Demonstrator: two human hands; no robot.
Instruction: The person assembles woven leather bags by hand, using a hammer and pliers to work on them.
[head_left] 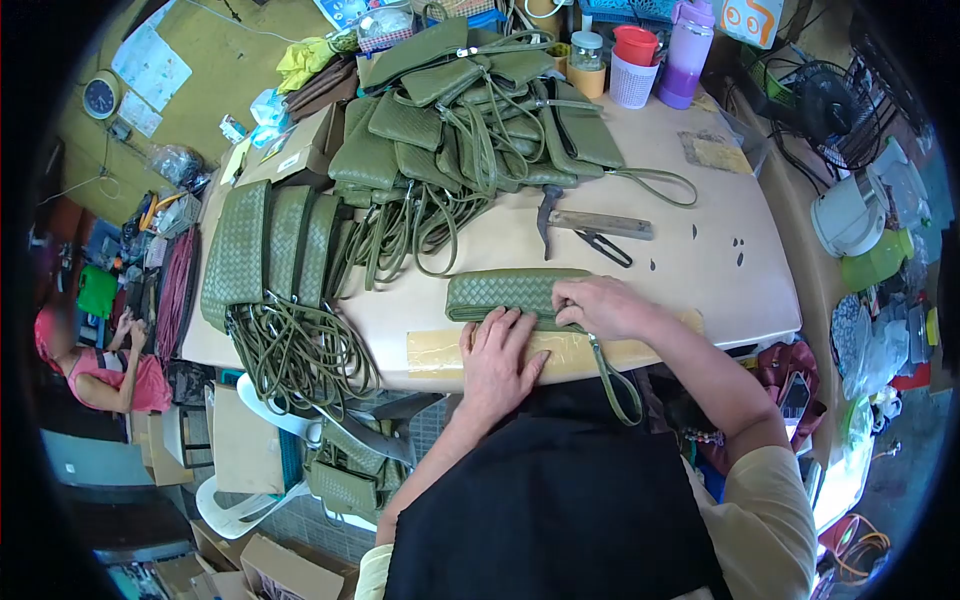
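A green woven clutch pouch [500, 292] lies lengthwise near the front edge of the table. My left hand [497, 362] rests flat at the pouch's near side, fingers spread, with its palm over a tan taped strip [430, 352]. At the pouch's right end, my right hand [600, 305] is closed on its near corner, thumb and fingers pinched together. From below that hand a green wrist strap [618, 385] hangs over the table edge. Beyond the pouch lie a hammer [600, 224] and dark thread snips [604, 249].
A large heap of green pouches [470, 130] covers the back of the table. Stacked pouches [240, 250] with dangling straps [290, 350] stand at the left edge. A purple bottle [685, 55] and a white basket cup [632, 80] stand at the back right. Another person [115, 375] sits far left.
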